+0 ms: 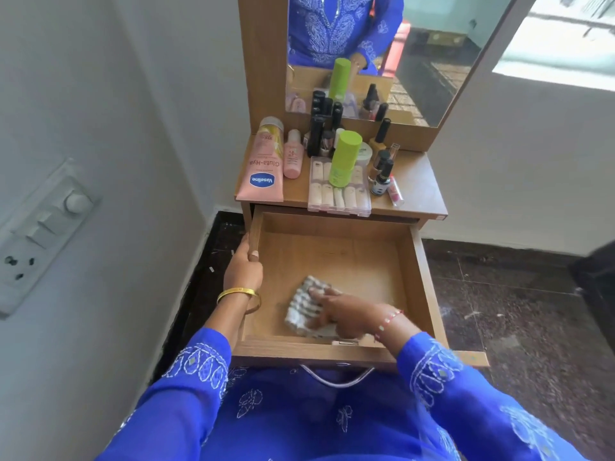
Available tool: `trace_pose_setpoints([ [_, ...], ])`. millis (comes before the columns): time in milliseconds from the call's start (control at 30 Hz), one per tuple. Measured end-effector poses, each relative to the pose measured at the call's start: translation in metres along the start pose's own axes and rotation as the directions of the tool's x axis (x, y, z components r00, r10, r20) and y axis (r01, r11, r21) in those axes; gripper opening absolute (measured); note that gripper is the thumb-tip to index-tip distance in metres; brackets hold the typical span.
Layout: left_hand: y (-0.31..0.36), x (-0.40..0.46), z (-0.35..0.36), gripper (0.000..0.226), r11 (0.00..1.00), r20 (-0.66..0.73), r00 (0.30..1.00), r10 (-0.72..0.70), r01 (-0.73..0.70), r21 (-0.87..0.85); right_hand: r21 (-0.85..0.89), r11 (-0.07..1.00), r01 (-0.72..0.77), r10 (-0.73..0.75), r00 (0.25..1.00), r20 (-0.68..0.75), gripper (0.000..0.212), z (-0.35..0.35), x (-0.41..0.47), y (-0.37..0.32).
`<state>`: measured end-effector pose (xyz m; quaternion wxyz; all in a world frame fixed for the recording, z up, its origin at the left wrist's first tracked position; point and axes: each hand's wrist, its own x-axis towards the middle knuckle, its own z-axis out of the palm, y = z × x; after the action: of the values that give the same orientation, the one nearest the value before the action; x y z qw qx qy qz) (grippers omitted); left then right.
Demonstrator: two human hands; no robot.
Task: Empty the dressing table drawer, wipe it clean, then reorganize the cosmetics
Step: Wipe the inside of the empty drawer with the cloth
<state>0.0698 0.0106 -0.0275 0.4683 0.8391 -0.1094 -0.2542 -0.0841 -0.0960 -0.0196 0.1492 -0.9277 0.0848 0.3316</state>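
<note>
Left hand (244, 264): gripped the open wooden drawer (422, 281) wall, frame centre-left.
Right hand (336, 311): fingers flat, pressing the grey striped cloth (301, 307).
Counter (419, 184): crowded with a pink Vaseline tube (263, 168) and a lime-green bottle (344, 158), upper centre.

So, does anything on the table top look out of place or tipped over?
Nothing is spilled. The clear case juts slightly over the top's front edge, above the drawer, with the green bottle on it.

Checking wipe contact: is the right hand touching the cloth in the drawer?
Touching. The head view shows the right hand with its fingers laid on the cloth, pressing it onto the drawer floor.
</note>
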Motion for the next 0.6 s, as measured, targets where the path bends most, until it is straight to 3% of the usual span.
trace_pose_setpoints([
  [167, 0.003, -0.003, 0.001, 0.046, 1.0, 0.0, 1.0, 0.001, -0.001, 0.008, -0.056, 0.998, 0.025, -0.027, 0.999, -0.039, 0.07, -0.006, 0.034, -0.036],
  [433, 0.007, -0.011, -0.002, 0.045, 0.997, -0.008, 1.0, 0.001, -0.001, 0.073, 0.04, 0.973, -0.226, 0.23, 0.954, -0.19, 0.062, -0.035, 0.077, -0.021],
  [600, 0.007, -0.013, -0.003, 0.045, 0.996, -0.012, 1.0, 0.018, -0.017, 0.091, 0.05, 0.961, -0.272, 0.276, 0.929, -0.246, 0.059, -0.029, 0.081, -0.024],
])
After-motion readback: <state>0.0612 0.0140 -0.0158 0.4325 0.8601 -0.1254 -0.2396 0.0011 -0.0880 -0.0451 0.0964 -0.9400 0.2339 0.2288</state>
